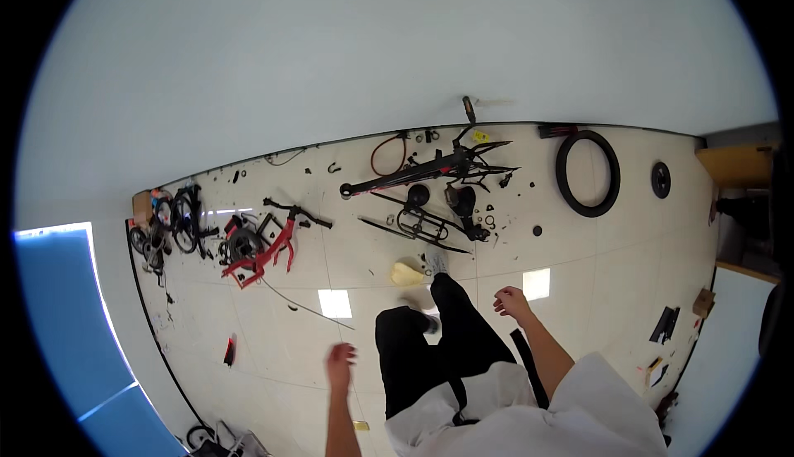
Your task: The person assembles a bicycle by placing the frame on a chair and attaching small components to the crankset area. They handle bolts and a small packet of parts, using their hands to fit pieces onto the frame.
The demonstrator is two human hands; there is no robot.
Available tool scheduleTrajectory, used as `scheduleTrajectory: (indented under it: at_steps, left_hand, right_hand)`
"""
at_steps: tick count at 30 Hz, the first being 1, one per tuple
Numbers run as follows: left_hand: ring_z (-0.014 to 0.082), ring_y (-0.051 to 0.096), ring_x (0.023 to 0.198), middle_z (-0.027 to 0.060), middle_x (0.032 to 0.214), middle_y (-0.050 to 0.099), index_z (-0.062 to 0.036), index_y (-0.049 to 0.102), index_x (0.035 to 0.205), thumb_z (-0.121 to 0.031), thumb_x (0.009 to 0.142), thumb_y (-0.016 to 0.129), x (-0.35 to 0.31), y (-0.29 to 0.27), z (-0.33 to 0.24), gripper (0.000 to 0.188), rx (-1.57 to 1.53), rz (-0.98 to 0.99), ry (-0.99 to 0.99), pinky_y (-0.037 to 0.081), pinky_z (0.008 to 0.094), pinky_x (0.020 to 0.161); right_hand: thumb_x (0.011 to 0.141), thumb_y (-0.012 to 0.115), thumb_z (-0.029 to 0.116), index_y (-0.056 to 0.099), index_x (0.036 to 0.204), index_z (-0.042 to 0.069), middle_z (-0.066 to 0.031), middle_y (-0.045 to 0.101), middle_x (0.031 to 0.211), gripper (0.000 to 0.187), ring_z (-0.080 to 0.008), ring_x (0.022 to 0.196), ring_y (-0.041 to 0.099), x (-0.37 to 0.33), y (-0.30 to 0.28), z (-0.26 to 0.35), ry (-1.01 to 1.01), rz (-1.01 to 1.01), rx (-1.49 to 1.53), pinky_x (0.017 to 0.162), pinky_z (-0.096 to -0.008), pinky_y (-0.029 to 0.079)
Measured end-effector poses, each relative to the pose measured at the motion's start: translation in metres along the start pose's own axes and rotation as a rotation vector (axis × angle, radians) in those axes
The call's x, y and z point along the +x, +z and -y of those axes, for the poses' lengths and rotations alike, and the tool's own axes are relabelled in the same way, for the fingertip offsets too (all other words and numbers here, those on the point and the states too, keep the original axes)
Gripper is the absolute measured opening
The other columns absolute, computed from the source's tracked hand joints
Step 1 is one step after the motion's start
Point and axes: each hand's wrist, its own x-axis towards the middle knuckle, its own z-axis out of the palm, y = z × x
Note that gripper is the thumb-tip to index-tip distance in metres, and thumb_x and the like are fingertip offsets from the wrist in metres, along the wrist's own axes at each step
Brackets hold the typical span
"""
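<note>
My left hand [340,364] hangs over the tiled floor left of my legs, slightly blurred, its fingers apart and nothing in it. On the other side my right hand [512,301] is held out, fingers loosely bent, also without anything. Neither hand touches a thing. Ahead of my feet lies a black bicycle frame [413,174]. Close by are a black luggage rack [423,224] and what looks like a black saddle [463,200]. A crumpled yellow thing [406,273], perhaps a cloth, lies beside my shoe.
A small red bicycle frame [285,242] and several wheels [187,221] lie to the left. Further right are a large black tyre [562,174] and a small wheel [661,180]. Small loose parts are scattered along the wall. A wooden cabinet [732,167] stands at the right edge.
</note>
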Motion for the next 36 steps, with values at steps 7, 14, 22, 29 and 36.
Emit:
scheduleTrajectory:
  at_steps: [7, 14, 22, 29, 36]
  left_hand:
    - [0.043, 0.051, 0.119, 0.0298, 0.133, 0.047, 0.0043, 0.04, 0.132, -0.056, 0.075, 0.072, 0.085, 0.069, 0.034, 0.089, 0.859, 0.286, -0.293, 0.045, 0.0457, 0.099]
    - [0.0469, 0.051, 0.113, 0.0295, 0.127, 0.043, 0.0013, 0.022, 0.138, -0.037, 0.07, 0.079, 0.226, 0.086, 0.002, 0.096, 1.028, 0.281, -0.192, 0.047, 0.0512, 0.094]
    - [0.0391, 0.042, 0.126, 0.0197, 0.137, 0.043, -0.0063, 0.05, 0.126, -0.028, 0.078, 0.07, 0.266, 0.074, 0.012, 0.057, 1.152, 0.326, -0.023, 0.045, 0.0478, 0.097]
    - [0.0383, 0.047, 0.122, 0.0196, 0.132, 0.049, -0.0062, 0.058, 0.116, -0.026, 0.076, 0.07, 0.279, 0.07, 0.011, 0.047, 1.181, 0.305, 0.06, 0.05, 0.047, 0.089]
    - [0.0381, 0.048, 0.12, 0.019, 0.13, 0.051, -0.0063, 0.061, 0.11, -0.024, 0.075, 0.071, 0.287, 0.064, 0.017, 0.04, 1.107, 0.272, 0.06, 0.05, 0.0475, 0.089]
  right_hand:
    - [0.089, 0.06, 0.022, 0.061, 0.097, 0.004, -0.0088, 0.066, 0.079, 0.019, -0.0171, 0.068, 0.065, 0.044, 0.116, 0.049, 0.079, 0.151, -0.029, 0.058, -0.0301, 0.052]
    - [0.089, 0.059, 0.02, 0.061, 0.098, 0.003, -0.0087, 0.066, 0.083, 0.019, -0.0178, 0.071, 0.065, 0.143, 0.198, 0.019, 0.221, -0.028, 0.083, 0.06, -0.0325, 0.055]
    - [0.087, 0.064, 0.027, 0.061, 0.101, 0.003, -0.007, 0.065, 0.089, 0.028, -0.0192, 0.078, 0.064, 0.294, 0.215, 0.078, 0.086, 0.001, 0.386, 0.07, -0.0337, 0.054]
    - [0.078, 0.079, 0.034, 0.06, 0.099, 0.009, -0.0043, 0.059, 0.093, 0.038, -0.0196, 0.086, 0.059, 0.462, 0.196, 0.227, -0.056, -0.256, 0.906, 0.085, -0.0347, 0.046]
    - [0.075, 0.079, 0.017, 0.062, 0.091, 0.005, -0.0069, 0.06, 0.087, 0.026, -0.0224, 0.083, 0.06, 0.505, 0.196, 0.231, -0.09, -0.452, 1.078, 0.08, -0.0381, 0.05]
